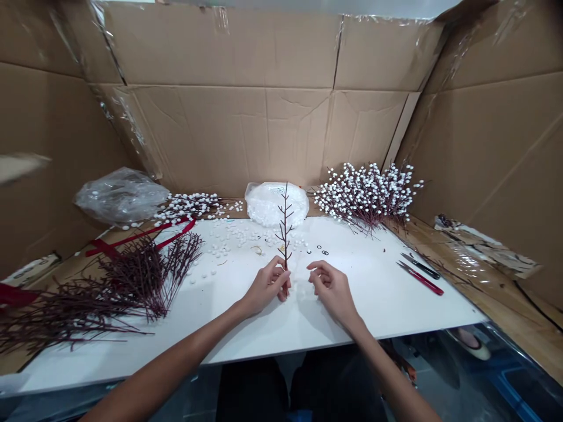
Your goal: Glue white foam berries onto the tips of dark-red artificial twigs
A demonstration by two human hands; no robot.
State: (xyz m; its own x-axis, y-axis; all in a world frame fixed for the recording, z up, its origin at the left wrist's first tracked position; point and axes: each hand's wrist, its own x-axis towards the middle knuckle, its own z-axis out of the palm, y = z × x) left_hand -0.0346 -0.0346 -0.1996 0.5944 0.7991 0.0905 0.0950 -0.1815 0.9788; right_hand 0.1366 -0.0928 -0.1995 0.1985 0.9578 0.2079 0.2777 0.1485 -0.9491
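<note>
Cardboard walls point(229, 129) stand around the white surface point(373, 293). On its left lies a heap of bare dark-red branches point(132, 281). The left hand point(264, 287) has its grip closed on one upright bare branch point(285, 228). The right hand point(332, 287) is just beside, fingers curled, perhaps pinching something small.

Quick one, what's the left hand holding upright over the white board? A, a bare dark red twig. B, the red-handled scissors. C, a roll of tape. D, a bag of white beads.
A: the left hand pinches the bare twig by its base, standing upright.
</note>
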